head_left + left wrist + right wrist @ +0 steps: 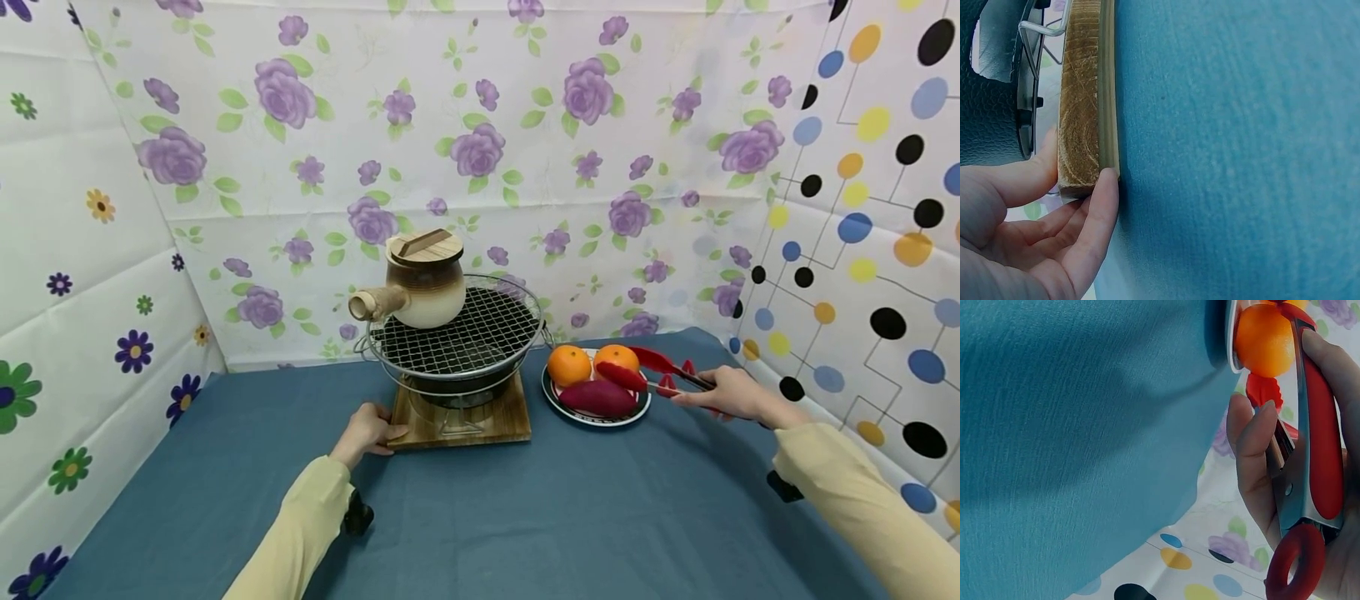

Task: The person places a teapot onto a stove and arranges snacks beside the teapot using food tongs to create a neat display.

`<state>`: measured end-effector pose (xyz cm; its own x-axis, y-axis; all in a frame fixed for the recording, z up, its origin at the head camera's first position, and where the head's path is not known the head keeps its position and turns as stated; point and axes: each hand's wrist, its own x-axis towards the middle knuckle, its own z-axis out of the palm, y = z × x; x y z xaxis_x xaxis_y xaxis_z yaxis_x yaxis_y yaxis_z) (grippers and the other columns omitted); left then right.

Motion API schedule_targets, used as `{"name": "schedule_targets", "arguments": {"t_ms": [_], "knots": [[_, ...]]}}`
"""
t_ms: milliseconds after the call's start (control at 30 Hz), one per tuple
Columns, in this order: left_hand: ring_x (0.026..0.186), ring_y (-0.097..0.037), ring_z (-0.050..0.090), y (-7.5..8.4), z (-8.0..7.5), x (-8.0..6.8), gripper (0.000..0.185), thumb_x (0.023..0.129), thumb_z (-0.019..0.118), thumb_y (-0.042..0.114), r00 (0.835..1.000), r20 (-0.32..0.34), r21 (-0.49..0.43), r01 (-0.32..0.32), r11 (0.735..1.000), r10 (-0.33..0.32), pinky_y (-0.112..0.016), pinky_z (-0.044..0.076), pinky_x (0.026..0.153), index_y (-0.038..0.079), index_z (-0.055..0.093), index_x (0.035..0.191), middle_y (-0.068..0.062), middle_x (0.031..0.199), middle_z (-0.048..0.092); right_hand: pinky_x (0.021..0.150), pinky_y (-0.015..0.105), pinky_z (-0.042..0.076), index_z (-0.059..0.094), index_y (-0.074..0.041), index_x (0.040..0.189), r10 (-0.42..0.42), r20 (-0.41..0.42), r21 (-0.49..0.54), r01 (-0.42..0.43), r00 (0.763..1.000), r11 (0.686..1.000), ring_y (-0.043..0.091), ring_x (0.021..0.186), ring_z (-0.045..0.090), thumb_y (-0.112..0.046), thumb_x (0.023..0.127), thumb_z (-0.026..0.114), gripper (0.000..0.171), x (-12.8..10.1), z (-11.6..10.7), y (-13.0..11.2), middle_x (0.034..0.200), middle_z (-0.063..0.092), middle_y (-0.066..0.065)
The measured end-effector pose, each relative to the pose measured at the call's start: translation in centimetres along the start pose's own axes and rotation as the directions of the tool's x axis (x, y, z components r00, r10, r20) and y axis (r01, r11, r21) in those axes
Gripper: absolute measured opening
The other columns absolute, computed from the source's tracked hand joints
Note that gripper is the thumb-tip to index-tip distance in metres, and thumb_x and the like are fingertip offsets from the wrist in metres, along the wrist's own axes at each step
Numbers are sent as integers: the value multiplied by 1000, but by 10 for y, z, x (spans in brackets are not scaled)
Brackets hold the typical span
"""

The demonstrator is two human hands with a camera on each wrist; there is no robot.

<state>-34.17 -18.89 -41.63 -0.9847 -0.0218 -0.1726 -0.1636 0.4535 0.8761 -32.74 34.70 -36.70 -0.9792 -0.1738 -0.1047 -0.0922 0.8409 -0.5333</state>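
Tongs (1321,440) extend, long axis left-right, near the tabletop's (600,508) rear right corner, pointing left over the plate (557,402). Right hand (723,393), thumb along handle, grips them; left hand (367,432) pinches wooden board (504,425).

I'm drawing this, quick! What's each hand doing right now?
Left hand: closed, holding the edge of the wooden board.
Right hand: closed, holding the red-handled tongs.

a rose-patterned sheet (525,225) backs the blue cloth (585,517); a flower-print sheet (75,233) lines the left, a dotted sheet (855,250) the right.
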Motion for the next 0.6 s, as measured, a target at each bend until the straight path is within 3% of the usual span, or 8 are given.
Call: {"name": "schedule_targets", "arguments": {"t_ms": [267, 433, 600], "knots": [[73, -30, 58, -1, 1, 1, 52, 81, 67, 2, 1000, -2, 7, 10, 1000, -10, -36, 55, 56, -18, 39, 121, -33, 105, 45, 52, 34, 47, 36, 17, 128, -20, -25, 5, 21, 999, 1000, 27, 53, 54, -49, 80, 64, 87, -1, -1, 3, 60, 57, 5], [70, -29, 58, -1, 1, 0, 51, 81, 67, 2, 1000, -3, 9, 6, 1000, -6, -36, 55, 56, -18, 41, 120, -30, 100, 47, 50, 33, 48, 40, 18, 124, -52, -64, 19, 54, 997, 998, 27, 52, 55, -46, 80, 65, 82, -4, -4, 2, 58, 56, 5], [70, -29, 58, 0, 1, 1, 51, 81, 67, 2, 1000, -5, 7, 5, 1000, -5, -36, 55, 56, -18, 41, 120, -29, 99, 48, 53, 33, 50, 33, 20, 128, -55, -61, 33, 57, 997, 998, 25, 54, 56, -44, 82, 64, 84, -8, -9, -2, 58, 56, 5]]}}
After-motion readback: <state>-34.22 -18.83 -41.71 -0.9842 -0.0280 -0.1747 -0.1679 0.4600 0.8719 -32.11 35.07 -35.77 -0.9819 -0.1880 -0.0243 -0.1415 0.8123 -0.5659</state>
